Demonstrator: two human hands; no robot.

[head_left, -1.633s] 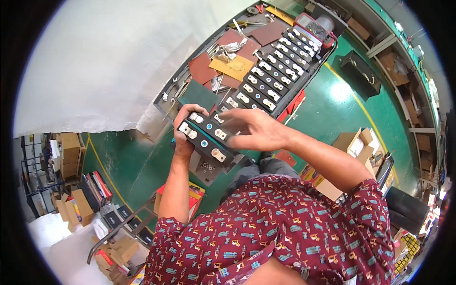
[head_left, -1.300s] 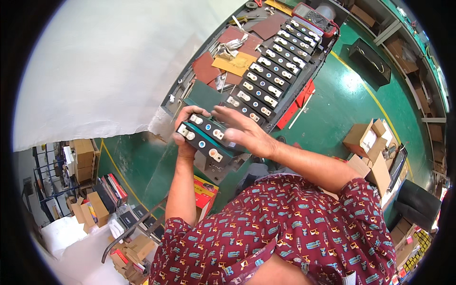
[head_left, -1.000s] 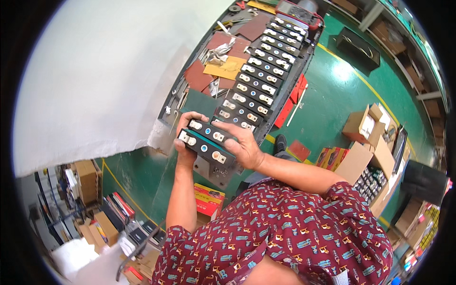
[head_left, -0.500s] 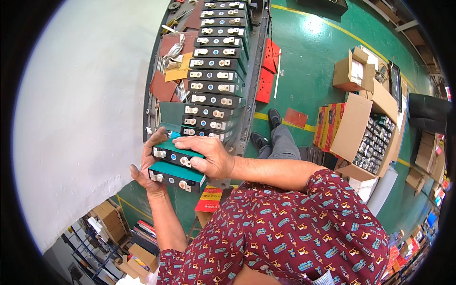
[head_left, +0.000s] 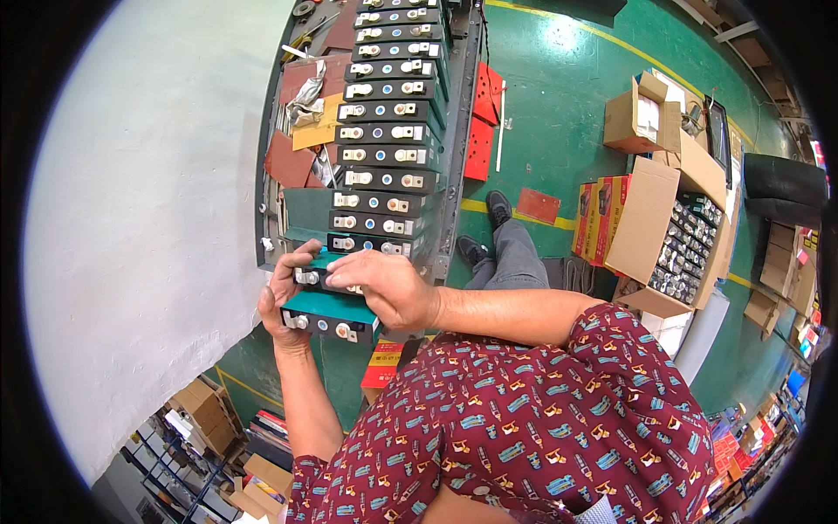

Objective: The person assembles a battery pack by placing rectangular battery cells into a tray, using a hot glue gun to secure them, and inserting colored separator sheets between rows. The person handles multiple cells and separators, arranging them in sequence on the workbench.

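Observation:
Two teal-topped battery cells with black terminal faces are at the near end of a long row, one nearer to me than the other. The nearer battery cell (head_left: 330, 307) shows two metal terminals and a blue dot. The second battery cell (head_left: 319, 263) is partly covered by my right hand (head_left: 393, 286), whose bent fingers grip its terminal side at the right. My left hand (head_left: 285, 297) curls round the left ends of the pair, thumb nearest the wall and fingertips behind. Beyond them runs a row of similar cells (head_left: 377, 179).
The row stands on a metal-edged bench (head_left: 454, 188) against a white wall (head_left: 157, 192). Scraps and cardboard (head_left: 316, 122) lie left of it. On the green floor are red plates (head_left: 479, 148) and an open carton of cells (head_left: 644, 218). A person's leg (head_left: 517, 253) shows beyond my right arm.
My right hand has slid from the second cell's top to its terminal side, fingers more bent. The nearer cell sits slightly further right in view. The view has shifted a little.

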